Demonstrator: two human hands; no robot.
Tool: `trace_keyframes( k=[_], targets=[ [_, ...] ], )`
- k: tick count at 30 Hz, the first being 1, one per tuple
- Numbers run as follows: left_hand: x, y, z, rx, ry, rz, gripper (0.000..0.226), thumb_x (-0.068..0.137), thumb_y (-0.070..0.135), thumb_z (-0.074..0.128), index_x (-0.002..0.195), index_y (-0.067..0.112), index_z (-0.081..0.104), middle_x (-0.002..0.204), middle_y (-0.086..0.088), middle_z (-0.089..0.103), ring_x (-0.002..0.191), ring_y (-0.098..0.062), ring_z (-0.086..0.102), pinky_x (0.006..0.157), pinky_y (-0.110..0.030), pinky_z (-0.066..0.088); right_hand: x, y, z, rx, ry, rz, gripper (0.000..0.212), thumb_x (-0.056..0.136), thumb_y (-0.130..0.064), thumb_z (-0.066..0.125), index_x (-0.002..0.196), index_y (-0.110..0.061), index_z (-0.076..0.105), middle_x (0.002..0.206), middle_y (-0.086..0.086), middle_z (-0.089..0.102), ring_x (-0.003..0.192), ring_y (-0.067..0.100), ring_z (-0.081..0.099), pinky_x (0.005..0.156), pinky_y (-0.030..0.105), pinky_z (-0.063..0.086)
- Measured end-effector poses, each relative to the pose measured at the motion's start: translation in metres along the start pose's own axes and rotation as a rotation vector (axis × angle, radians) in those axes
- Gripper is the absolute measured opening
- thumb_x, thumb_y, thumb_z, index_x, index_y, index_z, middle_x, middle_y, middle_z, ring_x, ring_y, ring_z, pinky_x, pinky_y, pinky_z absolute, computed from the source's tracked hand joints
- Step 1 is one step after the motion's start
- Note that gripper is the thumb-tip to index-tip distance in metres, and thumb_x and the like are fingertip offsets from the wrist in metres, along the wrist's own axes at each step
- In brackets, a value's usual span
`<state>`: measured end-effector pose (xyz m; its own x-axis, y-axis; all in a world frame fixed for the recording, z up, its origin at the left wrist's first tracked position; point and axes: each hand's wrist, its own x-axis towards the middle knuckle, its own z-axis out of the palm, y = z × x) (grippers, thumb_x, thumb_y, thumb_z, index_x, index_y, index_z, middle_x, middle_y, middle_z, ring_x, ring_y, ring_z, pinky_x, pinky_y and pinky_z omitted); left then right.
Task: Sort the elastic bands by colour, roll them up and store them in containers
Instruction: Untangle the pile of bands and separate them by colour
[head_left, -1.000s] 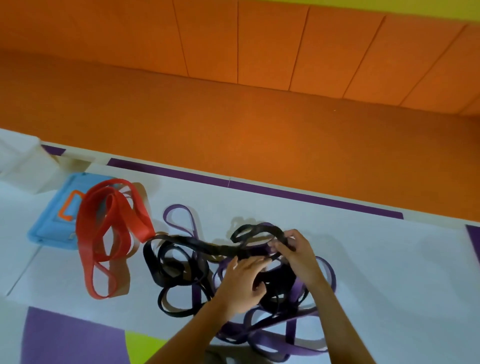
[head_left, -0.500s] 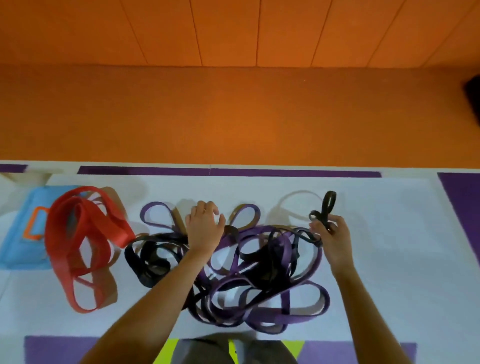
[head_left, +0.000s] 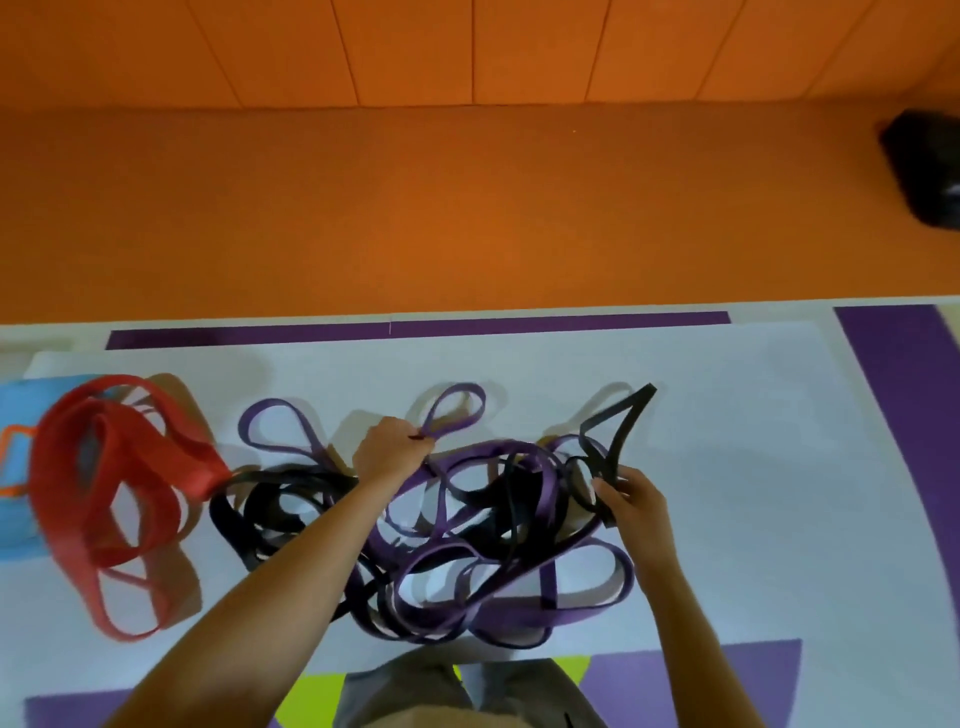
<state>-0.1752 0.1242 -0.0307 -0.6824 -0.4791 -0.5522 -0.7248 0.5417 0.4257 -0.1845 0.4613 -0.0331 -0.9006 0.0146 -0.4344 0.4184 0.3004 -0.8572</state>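
Tangle of purple and black flat elastic bands (head_left: 467, 571) lies on a white mat with purple shapes (head_left: 753, 493). At the tangle's far left edge the left hand (head_left: 389, 457) has its fingers (head_left: 415, 441) clenched round the neck of a purple band loop (head_left: 457, 410). At its right edge the right hand (head_left: 634, 493) grips a black band (head_left: 623, 421), lifted to a point. Left of the tangle, touching it, lie red elastic bands (head_left: 119, 493), partly over a blue flat case (head_left: 15, 519).
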Motion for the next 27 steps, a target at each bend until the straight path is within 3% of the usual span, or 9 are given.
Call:
trace_keyframes(
  k=[6,9,11,13,15,19,22,25,27],
  targets=[
    [0.008,-0.013,-0.043,-0.301,0.395,-0.103,0.029,0.1,0.029,0.063,0.074,0.017,0.058,0.073,-0.003,0.063,0.083,-0.034,0.068,0.066,-0.035,0.043,0.006,-0.02,0.001,0.073,-0.051,-0.041,0.011,0.096,-0.01,0.074,0.107,-0.012,0.074,0.098,0.005,0.076,0.094,0.032,0.075,0.083,0.045,0.065],
    [0.009,-0.017,-0.047,-0.377,0.238,-0.184,0.019,0.099,0.024,0.067,0.087,0.01,0.063,0.081,-0.004,0.061,0.099,-0.038,0.068,0.076,-0.041,0.049,0.007,-0.032,0.002,0.105,-0.053,-0.063,0.012,0.095,-0.014,0.076,0.107,-0.016,0.073,0.101,0.008,0.076,0.092,0.029,0.076,0.072,0.035,0.065],
    [-0.007,-0.014,-0.037,-0.311,0.102,-0.244,0.038,0.097,0.029,0.071,0.121,0.002,0.061,0.1,-0.008,0.06,0.106,-0.033,0.061,0.083,-0.041,0.049,0.006,-0.035,0.001,0.126,-0.025,-0.059,0.014,0.095,-0.017,0.077,0.107,-0.019,0.072,0.103,0.005,0.076,0.092,0.023,0.077,0.069,0.029,0.063],
    [-0.028,-0.013,-0.018,-0.166,0.089,-0.176,0.063,0.099,0.032,0.067,0.15,0.003,0.045,0.136,-0.017,0.055,0.131,-0.036,0.05,0.102,-0.048,0.047,0.004,-0.033,-0.001,0.118,-0.01,-0.044,0.014,0.094,-0.02,0.077,0.107,-0.02,0.071,0.105,0.005,0.075,0.094,0.021,0.076,0.073,0.033,0.063],
    [-0.053,-0.012,0.005,-0.129,0.145,0.02,0.05,0.102,0.019,0.059,0.15,0.009,0.05,0.156,-0.017,0.045,0.146,-0.036,0.039,0.116,-0.051,0.04,0.0,-0.028,-0.002,0.113,-0.027,-0.038,0.014,0.095,-0.02,0.077,0.106,-0.021,0.071,0.102,0.003,0.073,0.094,0.023,0.075,0.074,0.034,0.063],
    [-0.088,-0.01,0.035,-0.018,0.18,0.346,0.016,0.102,0.022,0.057,0.104,0.018,0.073,0.101,0.0,0.072,0.099,-0.021,0.066,0.112,-0.054,0.045,-0.011,-0.02,-0.004,0.138,-0.041,-0.018,0.013,0.097,-0.019,0.075,0.107,-0.015,0.068,0.102,0.012,0.072,0.096,0.031,0.074,0.08,0.044,0.067],
    [-0.095,-0.004,0.042,0.188,0.005,0.289,0.044,0.108,0.044,0.046,0.071,0.021,0.057,0.064,0.007,0.057,0.075,-0.016,0.06,0.118,-0.052,0.034,-0.017,-0.016,-0.007,0.169,-0.037,0.03,0.02,0.099,-0.02,0.073,0.114,-0.011,0.065,0.106,0.017,0.073,0.097,0.035,0.075,0.08,0.051,0.066],
    [-0.091,-0.01,0.048,0.153,-0.02,0.273,0.021,0.104,0.03,0.06,0.094,0.016,0.049,0.08,0.002,0.058,0.086,-0.026,0.068,0.078,-0.035,0.049,-0.02,-0.014,-0.012,0.17,-0.071,0.068,0.021,0.099,-0.019,0.072,0.115,-0.01,0.063,0.104,0.017,0.074,0.086,0.033,0.078,0.066,0.04,0.066],
    [-0.089,-0.016,0.049,0.078,0.0,0.237,0.028,0.098,0.025,0.071,0.105,0.012,0.047,0.092,-0.001,0.055,0.092,-0.027,0.065,0.073,-0.031,0.045,-0.019,-0.01,-0.016,0.152,-0.107,0.11,0.02,0.1,-0.018,0.071,0.114,-0.007,0.063,0.104,0.019,0.074,0.082,0.031,0.079,0.061,0.036,0.064]
  ],
)
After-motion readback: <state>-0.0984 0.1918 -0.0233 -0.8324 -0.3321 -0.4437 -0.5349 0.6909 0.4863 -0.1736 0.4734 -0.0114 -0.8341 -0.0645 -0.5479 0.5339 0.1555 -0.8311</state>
